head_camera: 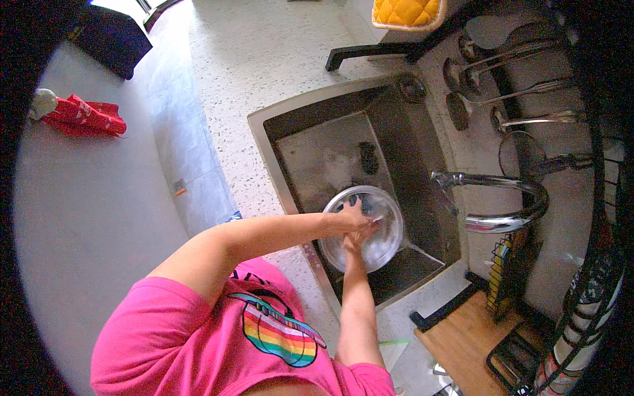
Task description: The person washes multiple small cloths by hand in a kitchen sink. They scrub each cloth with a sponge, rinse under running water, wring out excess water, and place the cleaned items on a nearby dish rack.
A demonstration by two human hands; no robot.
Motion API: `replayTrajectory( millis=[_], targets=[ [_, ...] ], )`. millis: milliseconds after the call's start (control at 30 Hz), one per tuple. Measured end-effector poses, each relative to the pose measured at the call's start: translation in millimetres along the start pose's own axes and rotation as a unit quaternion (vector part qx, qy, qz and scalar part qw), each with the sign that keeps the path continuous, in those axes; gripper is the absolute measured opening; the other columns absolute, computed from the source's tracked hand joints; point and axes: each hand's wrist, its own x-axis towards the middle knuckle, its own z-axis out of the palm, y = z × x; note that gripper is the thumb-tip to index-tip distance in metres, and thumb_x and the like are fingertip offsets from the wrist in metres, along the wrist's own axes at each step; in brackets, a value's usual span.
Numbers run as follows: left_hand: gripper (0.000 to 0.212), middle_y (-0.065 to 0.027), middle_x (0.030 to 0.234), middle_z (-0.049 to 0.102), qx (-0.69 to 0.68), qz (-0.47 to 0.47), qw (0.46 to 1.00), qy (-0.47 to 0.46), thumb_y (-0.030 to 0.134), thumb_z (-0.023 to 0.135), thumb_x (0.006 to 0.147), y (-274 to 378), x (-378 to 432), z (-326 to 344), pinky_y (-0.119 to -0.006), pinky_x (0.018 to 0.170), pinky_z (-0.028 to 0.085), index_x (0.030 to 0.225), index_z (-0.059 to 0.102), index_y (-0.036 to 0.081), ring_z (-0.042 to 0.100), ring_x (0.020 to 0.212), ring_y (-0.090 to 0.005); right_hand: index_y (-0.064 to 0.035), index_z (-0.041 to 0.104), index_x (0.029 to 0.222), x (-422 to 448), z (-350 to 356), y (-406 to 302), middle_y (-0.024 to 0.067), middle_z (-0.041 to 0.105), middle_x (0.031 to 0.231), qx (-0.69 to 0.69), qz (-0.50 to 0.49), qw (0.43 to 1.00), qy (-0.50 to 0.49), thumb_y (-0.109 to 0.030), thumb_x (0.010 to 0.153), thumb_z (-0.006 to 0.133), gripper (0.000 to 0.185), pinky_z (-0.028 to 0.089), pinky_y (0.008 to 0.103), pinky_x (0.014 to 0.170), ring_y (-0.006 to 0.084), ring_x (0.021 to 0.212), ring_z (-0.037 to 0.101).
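Observation:
A shiny round bowl (393, 245), glass or metal, stands inside the dark sink (317, 143). Both hands are down in it, their wrists close together. My left hand (352, 216) reaches in from the left with some fingers apart. My right hand (359, 238) comes from below and overlaps it. Between and under the hands, the overlap and glare hide whether anything is held. The bowl's inside looks wet and bright. Beside the sink, a chrome gooseneck faucet (537, 195) curves; no stream shows at its spout.
Ladles and strainers (460, 109) hang along the wall. Black brackets (366, 52) sit at two sink corners. A yellow quilted pad (408, 14) lies at the top. A wooden board (460, 341) is at lower right. A red cloth (86, 116) is at far left.

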Motion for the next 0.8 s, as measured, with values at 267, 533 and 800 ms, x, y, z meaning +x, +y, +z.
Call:
replayTrajectory(
  millis=[267,533,800],
  targets=[
    [0.069,-0.0179,0.110,0.046,0.038,0.091,0.969,-0.225,0.054,0.049,0.073,-20,17,-1,-0.038,0.083,0.041,0.118,0.032,0.005,0.047,0.100,-0.0298,-0.0049,0.057,0.080,27,-91,-34,0.0111,0.055,0.088,0.150,0.061,0.986,0.041,-0.015,0.069,0.055,0.014,0.031,0.0387,0.082,0.0272,0.091,0.047],
    [0.051,-0.0093,0.093,0.053,-0.128,-0.013,0.962,-0.243,0.050,0.050,0.075,-45,53,34,-0.037,0.076,0.043,0.101,0.045,0.007,0.052,0.086,-0.0232,-0.0016,0.040,0.061,-31,-255,-114,0.0034,0.043,0.066,0.504,-0.017,0.862,0.054,0.007,0.060,0.043,0.010,0.036,0.0223,0.059,0.0115,0.063,0.041],
    [0.042,-0.0046,0.078,0.061,-0.507,-0.062,0.737,-0.443,0.048,0.052,0.076,24,-27,-40,-0.034,0.066,0.048,0.087,0.057,0.008,0.058,0.072,-0.0187,-0.0038,0.045,0.074,5,-259,-60,0.0046,0.048,0.079,0.706,0.139,0.673,0.169,0.001,0.061,0.040,0.014,0.038,0.0240,0.072,0.0141,0.075,0.045]
  ],
)
